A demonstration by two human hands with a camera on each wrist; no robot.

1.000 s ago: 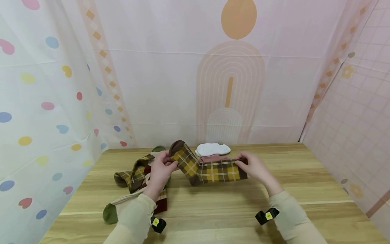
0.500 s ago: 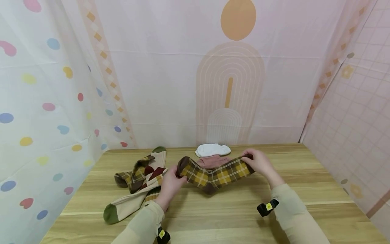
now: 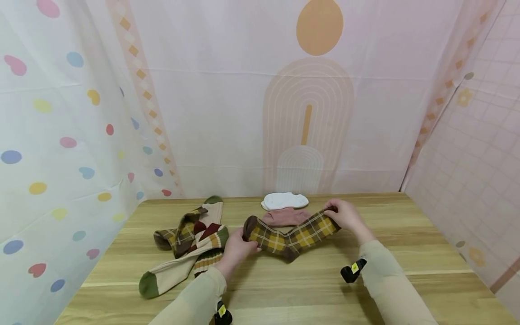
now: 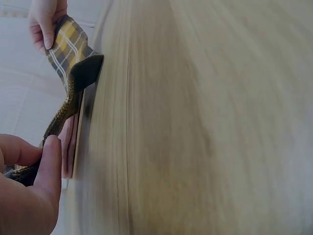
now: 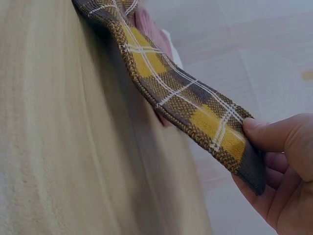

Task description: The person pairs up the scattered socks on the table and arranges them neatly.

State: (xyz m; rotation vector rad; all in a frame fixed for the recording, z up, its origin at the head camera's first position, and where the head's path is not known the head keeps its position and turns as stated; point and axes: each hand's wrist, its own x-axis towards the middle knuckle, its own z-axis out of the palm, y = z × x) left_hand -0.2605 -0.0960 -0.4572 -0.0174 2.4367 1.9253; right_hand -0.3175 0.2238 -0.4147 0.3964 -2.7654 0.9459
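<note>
A yellow and brown plaid sock [image 3: 300, 234] is stretched between my two hands above the table, its brown heel hanging lowest in the middle. My left hand [image 3: 239, 248] pinches it near the brown toe. At the cuff end, my right hand [image 3: 347, 217] grips the dark band between thumb and fingers, as the right wrist view also shows with the plaid sock [image 5: 181, 98]. Just behind the held sock lie a folded pink sock [image 3: 284, 216] and, farther back, white low-cut socks [image 3: 284, 200].
Left of my left hand lies a loose heap: another plaid sock [image 3: 184, 232], a cream sock with a green toe [image 3: 168, 274], and striped sock parts [image 3: 208, 261]. Everything rests on a wooden table [image 3: 292, 293]. Patterned curtains [image 3: 219, 113] stand behind and at both sides.
My left hand has come right and down with the sock's toe end, away from the heap. My right hand has shifted slightly right. The sock now hangs in a shallow V.
</note>
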